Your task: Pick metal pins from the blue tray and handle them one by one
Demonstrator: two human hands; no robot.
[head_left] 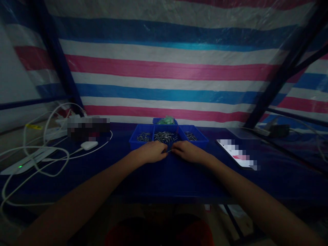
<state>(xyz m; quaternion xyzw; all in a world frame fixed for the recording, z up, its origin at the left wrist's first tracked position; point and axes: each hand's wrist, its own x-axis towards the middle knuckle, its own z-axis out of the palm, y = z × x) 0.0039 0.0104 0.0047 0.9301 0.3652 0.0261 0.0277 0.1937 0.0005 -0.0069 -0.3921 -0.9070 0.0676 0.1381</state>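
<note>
My left hand (pixel 153 151) and my right hand (pixel 188 150) face each other just in front of the blue bins, fingertips a small gap apart. A thin, light metal piece (pixel 169 151) shows in that gap, its ends at the fingers of both hands; its exact kind is too small to make out. Both hands are closed in a pinch. Behind them, small shiny metal pieces fill the left bin (pixel 131 139), the middle bin (pixel 166 127) and the right bin (pixel 202 138). My hands partly cover the fronts of these bins.
A green plastic bag (pixel 166 120) lies in a further bin at the back. To the right rests a lit phone (pixel 234 153). White cables (pixel 64 159) and a white adapter (pixel 89 145) spread over the left side of the blue table (pixel 164 181). A striped sheet (pixel 164 71) hangs behind.
</note>
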